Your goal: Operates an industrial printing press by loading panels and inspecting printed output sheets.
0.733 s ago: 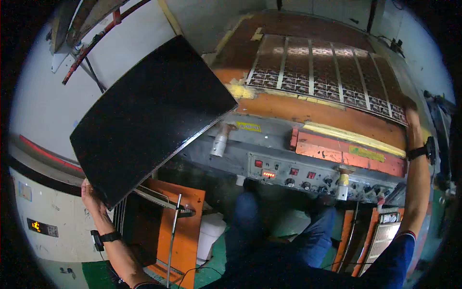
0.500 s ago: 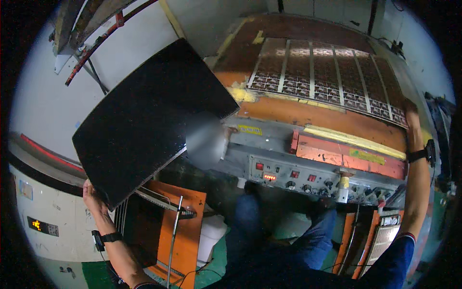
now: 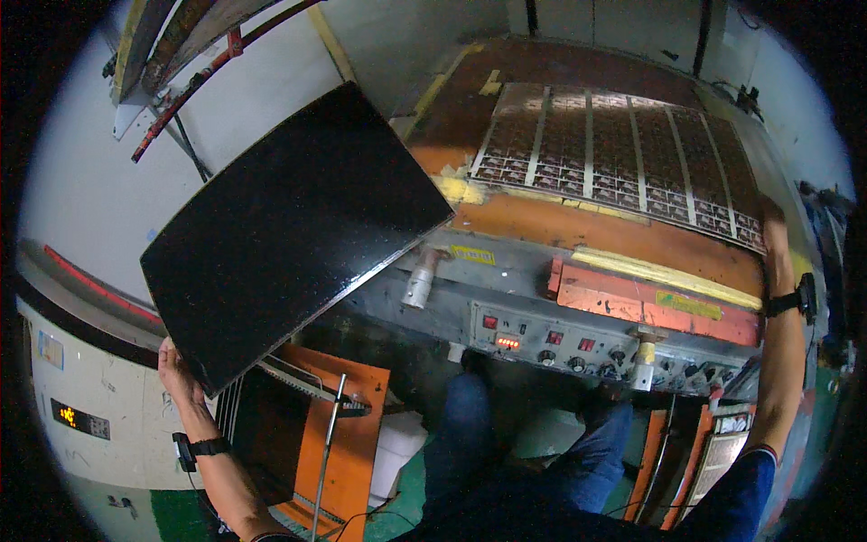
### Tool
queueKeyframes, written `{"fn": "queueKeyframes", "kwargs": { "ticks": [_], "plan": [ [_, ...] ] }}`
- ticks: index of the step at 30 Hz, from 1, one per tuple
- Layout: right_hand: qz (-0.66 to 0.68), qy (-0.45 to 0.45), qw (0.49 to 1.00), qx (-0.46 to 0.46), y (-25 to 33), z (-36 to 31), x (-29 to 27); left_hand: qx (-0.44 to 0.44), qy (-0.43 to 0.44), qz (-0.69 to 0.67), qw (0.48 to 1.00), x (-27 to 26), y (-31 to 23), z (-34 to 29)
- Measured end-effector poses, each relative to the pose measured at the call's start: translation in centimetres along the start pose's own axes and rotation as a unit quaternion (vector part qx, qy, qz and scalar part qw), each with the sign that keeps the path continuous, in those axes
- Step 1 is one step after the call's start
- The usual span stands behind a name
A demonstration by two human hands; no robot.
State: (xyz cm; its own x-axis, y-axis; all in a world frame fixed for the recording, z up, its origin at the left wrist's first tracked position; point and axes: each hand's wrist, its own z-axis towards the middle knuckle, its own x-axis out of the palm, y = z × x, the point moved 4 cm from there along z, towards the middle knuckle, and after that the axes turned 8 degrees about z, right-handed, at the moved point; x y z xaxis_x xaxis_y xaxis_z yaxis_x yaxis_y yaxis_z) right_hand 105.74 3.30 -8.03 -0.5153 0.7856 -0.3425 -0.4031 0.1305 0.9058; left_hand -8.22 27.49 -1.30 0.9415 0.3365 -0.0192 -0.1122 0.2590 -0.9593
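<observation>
My left hand (image 3: 179, 372) grips the lower left corner of a large black rectangular panel (image 3: 293, 235), with the fingertips at its edge. The panel is held tilted, its glossy face toward me, and its right corner reaches the front edge of the machine table. At the far right, my right hand (image 3: 776, 237) is at the right corner of a thin brown patterned panel (image 3: 614, 155) with pale stripes, which lies on the table. The fingers of this hand are partly hidden at that panel's edge. Each wrist wears a black strap with a small device.
The orange-brown machine table (image 3: 515, 217) has a grey control panel (image 3: 578, 343) with red switches and knobs on its front. An orange rack (image 3: 348, 434) stands at lower left, and a second rack (image 3: 700, 461) at lower right. A white cabinet (image 3: 99, 388) with a lit display is at left.
The view has shifted slightly, so most things sit a little lower. Both hands keep their places on the two panels. A grey blurred patch beside the black panel is gone, uncovering a metal post.
</observation>
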Motion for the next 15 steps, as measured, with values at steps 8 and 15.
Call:
{"fn": "queueKeyframes", "kwargs": {
  "ticks": [8, 15],
  "plan": [
    [-0.004, -0.004, 0.999, 0.035, 2.2, -1.5, 0.0, -0.025, 0.008, -0.014, 1.0, 0.8, -0.6, -0.9],
    [-0.005, 0.039, 0.999, -0.022, 2.7, -1.8, 0.3, -0.037, -0.02, 0.004, 0.999, 0.9, -0.3, -0.8]
  ]
}}
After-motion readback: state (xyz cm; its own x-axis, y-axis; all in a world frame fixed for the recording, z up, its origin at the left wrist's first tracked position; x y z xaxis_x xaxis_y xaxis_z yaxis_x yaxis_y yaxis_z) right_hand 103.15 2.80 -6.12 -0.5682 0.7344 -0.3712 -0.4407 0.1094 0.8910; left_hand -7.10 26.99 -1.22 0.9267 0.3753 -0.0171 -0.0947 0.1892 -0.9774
